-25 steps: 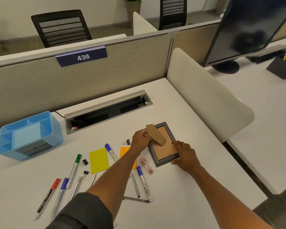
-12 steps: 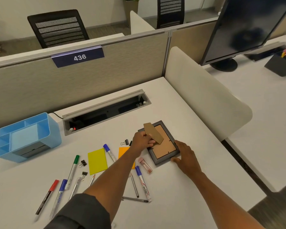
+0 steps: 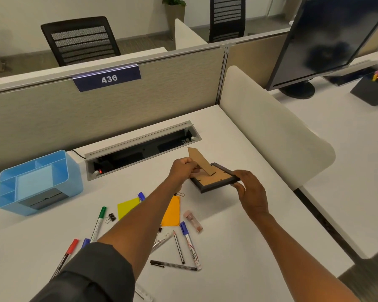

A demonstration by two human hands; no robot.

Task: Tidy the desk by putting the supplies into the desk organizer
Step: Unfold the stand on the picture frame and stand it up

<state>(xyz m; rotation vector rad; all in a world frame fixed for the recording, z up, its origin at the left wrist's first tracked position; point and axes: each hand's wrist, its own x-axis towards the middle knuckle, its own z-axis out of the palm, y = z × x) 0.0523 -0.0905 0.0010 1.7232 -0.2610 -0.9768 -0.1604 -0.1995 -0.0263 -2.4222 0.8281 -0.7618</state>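
A small dark picture frame (image 3: 214, 182) is lifted off the white desk, back side up, its cardboard stand (image 3: 200, 161) swung out. My right hand (image 3: 250, 190) grips the frame's near right edge. My left hand (image 3: 182, 168) pinches the frame's far left side at the base of the stand. The blue desk organizer (image 3: 34, 184) stands at the left with bare compartments. Between them lie markers (image 3: 98, 223), pens (image 3: 172, 264), a yellow note (image 3: 128, 208), an orange note (image 3: 172, 211), binder clips (image 3: 110, 217) and an eraser (image 3: 193, 221).
An open cable tray (image 3: 140, 151) runs along the back of the desk, under the grey partition (image 3: 109, 110). A white curved divider (image 3: 271, 129) bounds the desk on the right. A monitor (image 3: 327, 38) stands on the neighbouring desk.
The frame lay flat on the desk before; both hands have since raised it and tilted it, and the right hand shifted from pressing its corner to gripping its edge.
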